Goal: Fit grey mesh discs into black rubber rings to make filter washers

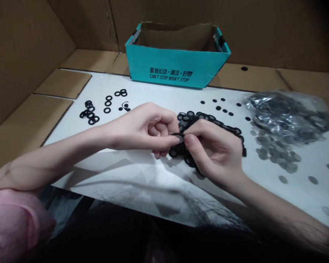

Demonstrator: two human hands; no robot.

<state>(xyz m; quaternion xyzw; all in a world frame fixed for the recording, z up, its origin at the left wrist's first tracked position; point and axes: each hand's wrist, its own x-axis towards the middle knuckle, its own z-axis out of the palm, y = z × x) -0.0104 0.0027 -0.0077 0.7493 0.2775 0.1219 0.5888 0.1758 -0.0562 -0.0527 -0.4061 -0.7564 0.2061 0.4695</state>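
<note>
Between my two hands is a black ring with a grey centre (178,138), held above the white work surface. My left hand (150,128) pinches its left side with thumb and forefinger, the other fingers curled in. At its right edge the thumb and forefinger of my right hand (214,149) close on it too. Right behind and under my hands lies a pile of black rings with grey centres (190,115), partly covered by the right hand.
A turquoise box (178,67) stands at the back. Loose black rings (107,110) lie at left, small black discs (225,110) right of centre. On the right, a clear plastic bag (290,113) of dark pieces sits beside scattered grey discs (276,153). Cardboard walls (249,33) surround the surface.
</note>
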